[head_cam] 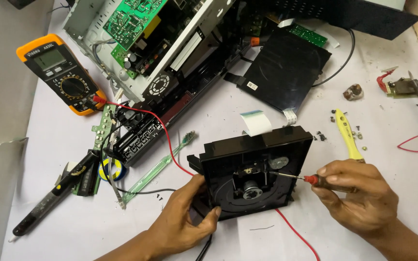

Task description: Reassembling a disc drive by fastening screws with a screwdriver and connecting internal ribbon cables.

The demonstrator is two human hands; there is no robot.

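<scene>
Hands working on black disc-drive module (pixel 262 164), low centre of white tabletop (pixel 209 111).
Right hand (pixel 359 195) is pinching closed on small red-handled screwdriver (pixel 296 177), tip sitting in the mechanism; left hand (pixel 185 217) is clamping the module's left edge. Judgement: keep the driver square and the module pinned flat. Yellow multimeter (pixel 64 72) is lying far left.

Electronics repair bench, multimeter (pixel 63 73), soldering iron (pixel 54 195), opened chassis (pixel 146 43), loose screws (pixel 321 136)

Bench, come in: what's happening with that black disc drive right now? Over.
Left hand grips black disc drive at its edge. Right hand holds small screwdriver, tip inside the mechanism. Red wire runs under the drive.
</scene>
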